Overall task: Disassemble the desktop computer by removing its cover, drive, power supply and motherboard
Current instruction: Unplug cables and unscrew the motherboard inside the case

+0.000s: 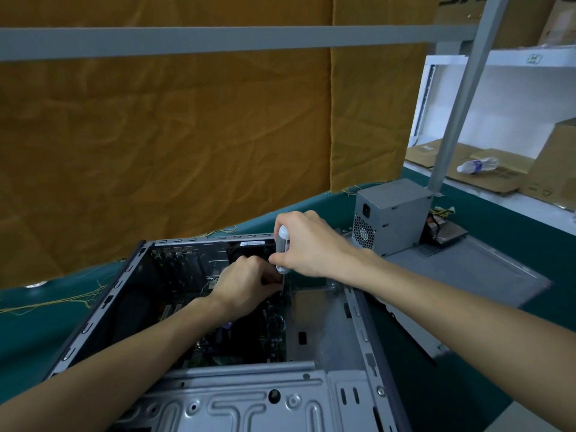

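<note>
We have the computer case (103, 310) lying on its side on the green bench (486, 241), open side up, with its long axis running away from us. The cover (473, 275) lies flat on the bench just right of the case, and the power supply (392, 216) stands on its far end, so we judge those steps done. The motherboard (249, 341) is still on the floor of the case, below and ahead of both hands.

Our right hand (311, 244) is wrapped around the pale handle of a screwdriver (283, 251), held nearly upright over the far part of the case, its thin shaft pointing straight down toward the board. Our left hand (246, 282) sits lower, inside the case and just left of the shaft, fingers curled around the spot where the tip comes down; we cannot tell whether they pinch a screw or only steady the tip. The two hands are close together, the right above the left.

What matters next is that vertical line: the screw lies directly under the right hand, so the handle should stay upright. The right forearm reaches in over the right wall of the case, the left along its length.
</note>
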Available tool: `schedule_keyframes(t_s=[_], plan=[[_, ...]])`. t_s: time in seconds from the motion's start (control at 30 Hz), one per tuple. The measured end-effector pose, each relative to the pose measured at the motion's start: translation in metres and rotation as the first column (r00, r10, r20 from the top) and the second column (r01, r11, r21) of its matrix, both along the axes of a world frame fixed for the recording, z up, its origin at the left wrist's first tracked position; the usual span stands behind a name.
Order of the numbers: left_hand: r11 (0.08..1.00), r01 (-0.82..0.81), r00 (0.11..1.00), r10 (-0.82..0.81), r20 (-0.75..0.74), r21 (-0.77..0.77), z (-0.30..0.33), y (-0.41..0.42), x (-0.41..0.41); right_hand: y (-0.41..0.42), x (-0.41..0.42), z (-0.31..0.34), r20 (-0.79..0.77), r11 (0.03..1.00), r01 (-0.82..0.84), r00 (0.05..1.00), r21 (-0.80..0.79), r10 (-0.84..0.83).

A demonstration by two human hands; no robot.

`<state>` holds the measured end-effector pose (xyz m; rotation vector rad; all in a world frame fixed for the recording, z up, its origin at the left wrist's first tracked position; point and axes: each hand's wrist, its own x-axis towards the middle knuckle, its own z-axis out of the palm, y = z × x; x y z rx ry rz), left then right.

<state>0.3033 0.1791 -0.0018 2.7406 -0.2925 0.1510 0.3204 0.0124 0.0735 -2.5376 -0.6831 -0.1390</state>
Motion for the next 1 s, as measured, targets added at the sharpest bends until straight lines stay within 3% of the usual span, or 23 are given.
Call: schedule_keyframes(t_s=[0.53,0.7,0.83,1.0], plan=[[1.000,-0.003,1.000,0.002,0.009,0.019,0.000,-0.001,-0.002,0.014,0.001,0.013,0.025,0.986,0.015,1.000,-0.164,-0.011],[0.993,0.090,0.995,-0.086,-0.046,0.075,-0.002,0.007,-0.002,0.023,0.001,0.018,0.142,0.939,0.114,0.987,-0.323,-0.071],[0.981,0.192,0.971,-0.194,-0.142,-0.025,0.000,0.014,-0.006,0.032,0.002,0.028,0.226,0.852,0.250,0.961,-0.460,-0.160],[0.979,0.204,0.969,-0.204,-0.137,-0.015,0.006,0.021,-0.010,0.043,0.001,0.026,0.215,0.812,0.270,0.960,-0.517,-0.181]])
